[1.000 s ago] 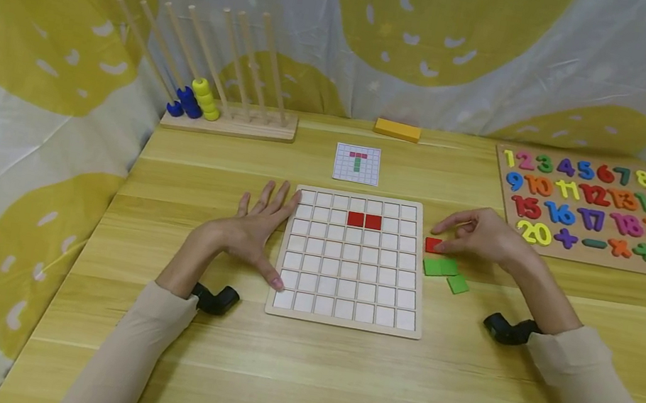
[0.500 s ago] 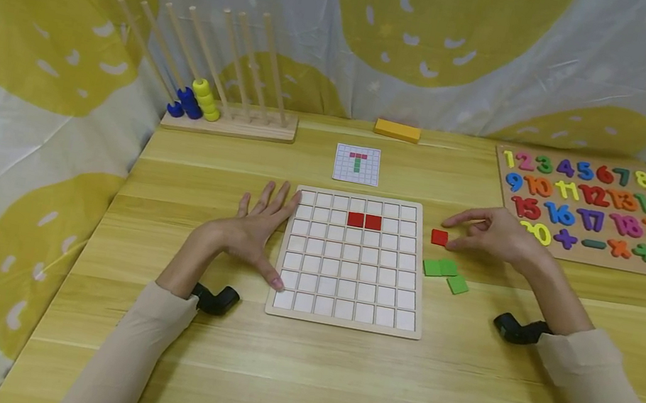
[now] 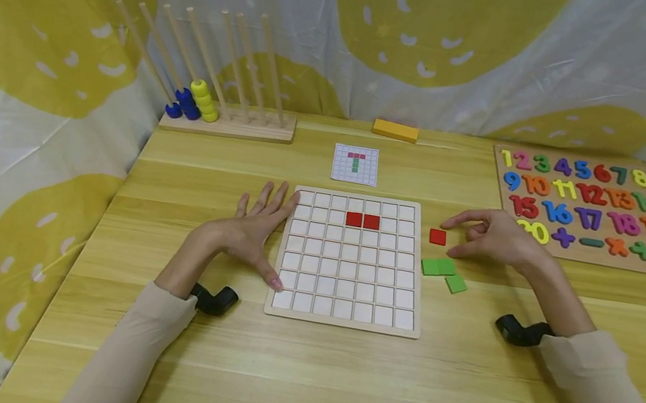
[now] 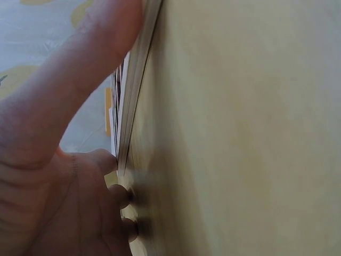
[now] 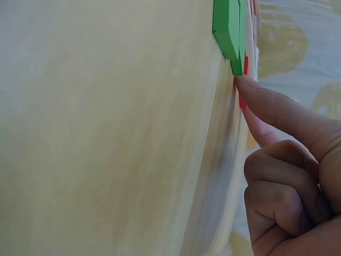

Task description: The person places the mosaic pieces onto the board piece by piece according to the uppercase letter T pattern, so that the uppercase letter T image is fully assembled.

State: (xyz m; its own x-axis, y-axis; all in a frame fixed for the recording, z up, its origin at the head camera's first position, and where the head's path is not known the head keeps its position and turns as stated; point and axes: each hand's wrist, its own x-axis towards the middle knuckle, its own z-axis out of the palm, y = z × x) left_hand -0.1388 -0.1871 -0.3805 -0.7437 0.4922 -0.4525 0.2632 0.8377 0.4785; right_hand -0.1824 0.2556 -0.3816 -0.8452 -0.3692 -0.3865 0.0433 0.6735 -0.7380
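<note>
A wooden grid board (image 3: 310,317) with white squares lies mid-table, two red tiles (image 3: 362,221) side by side in its second row. My left hand (image 3: 249,232) is spread along the board's left edge; index fingertip and thumb rest on its rim, as the left wrist view also shows of the thumb. Right of the board lies a loose red tile (image 3: 437,237), with several green tiles (image 3: 439,267) just below it. My right hand (image 3: 501,236) hovers beside them, forefinger at the red tile's far edge, thumb apart from it near the green ones. Its other fingers are curled under.
Behind the board lies a pattern card (image 3: 356,165) showing a red and green T. Farther back are an orange block (image 3: 395,131) and a peg stand (image 3: 229,124) with blue and yellow beads. A number puzzle board (image 3: 586,256) sits at the back right, close to my right hand.
My right hand has drawn the loose red tile slightly away from the board. Its thumb has since come off the tile and moved toward the green tiles. The left hand stays put.
</note>
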